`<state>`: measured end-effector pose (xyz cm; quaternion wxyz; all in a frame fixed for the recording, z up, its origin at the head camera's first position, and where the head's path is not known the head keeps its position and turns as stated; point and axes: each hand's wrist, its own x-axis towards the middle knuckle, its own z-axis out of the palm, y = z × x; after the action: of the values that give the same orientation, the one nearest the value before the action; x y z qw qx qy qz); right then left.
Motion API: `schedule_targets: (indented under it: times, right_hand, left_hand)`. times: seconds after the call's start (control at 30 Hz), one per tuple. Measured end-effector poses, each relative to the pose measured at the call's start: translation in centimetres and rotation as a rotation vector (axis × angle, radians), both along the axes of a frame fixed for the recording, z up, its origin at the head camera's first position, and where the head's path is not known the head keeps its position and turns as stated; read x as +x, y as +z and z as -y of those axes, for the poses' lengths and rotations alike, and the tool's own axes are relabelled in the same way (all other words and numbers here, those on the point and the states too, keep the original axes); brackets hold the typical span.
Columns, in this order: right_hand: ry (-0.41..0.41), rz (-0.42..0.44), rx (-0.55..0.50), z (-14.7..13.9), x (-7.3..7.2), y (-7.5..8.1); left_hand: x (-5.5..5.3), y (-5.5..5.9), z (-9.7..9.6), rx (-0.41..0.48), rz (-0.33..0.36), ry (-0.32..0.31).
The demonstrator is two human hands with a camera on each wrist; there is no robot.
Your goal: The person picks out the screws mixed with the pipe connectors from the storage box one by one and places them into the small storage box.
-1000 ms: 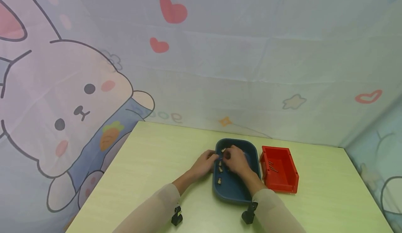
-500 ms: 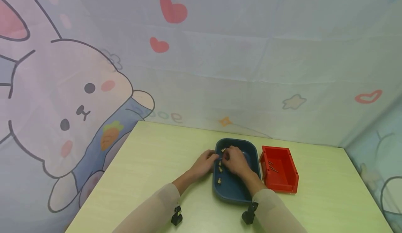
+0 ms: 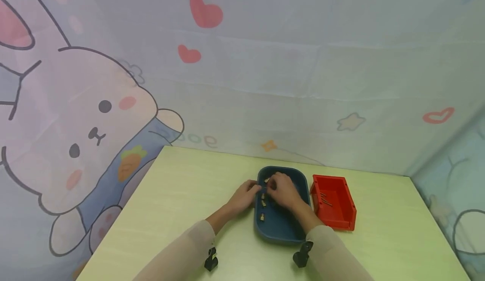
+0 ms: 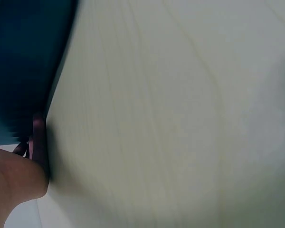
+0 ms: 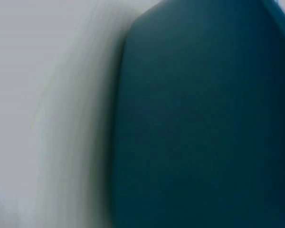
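A dark blue tray (image 3: 281,235) stands on the table, with several small brass-coloured pieces in a rough line along its left inside. One piece (image 3: 262,217) lies nearest me, another (image 3: 266,180) near the far end. My left hand (image 3: 242,196) holds the tray's left rim, thumb over the edge. In the left wrist view its fingers (image 4: 39,137) lie against the tray's outer side. My right hand (image 3: 283,192) reaches into the tray, fingers curled and bunched among the pieces; its fingertips are hidden, so I cannot tell what they pinch. The right wrist view shows only the tray's wall (image 5: 194,118) and table.
A red open-front bin (image 3: 345,224) stands close to the tray's right side. Several thin brass-coloured, screw-like pins (image 3: 326,201) lie in it. Behind the pale yellow table (image 3: 201,167) hangs a printed cloth (image 3: 265,75) with a rabbit and hearts.
The view has shifted slightly. My right hand's fingers move a little among the pieces; my left hand stays at the tray's rim.
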<state>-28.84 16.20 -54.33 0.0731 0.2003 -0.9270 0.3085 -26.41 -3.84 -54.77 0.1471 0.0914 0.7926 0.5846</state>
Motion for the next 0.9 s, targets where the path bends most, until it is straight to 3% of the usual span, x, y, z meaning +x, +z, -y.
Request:
schedule_targets:
  times: [0.37, 0.6, 0.9]
  right_hand:
    - [0.055, 0.020, 0.008, -0.3, 0.3, 2.6]
    - [0.087, -0.040, 0.033, -1.7, 1.0, 2.9]
    - [0.082, -0.043, 0.045, -3.7, 1.8, 3.1]
  left_hand:
    - [-0.5, -0.1, 0.6, 0.017, 0.005, 0.018]
    - [-0.4, -0.2, 0.3, 0.005, 0.003, 0.025]
    - [-0.4, 0.0, 0.0, 0.040, 0.015, 0.027]
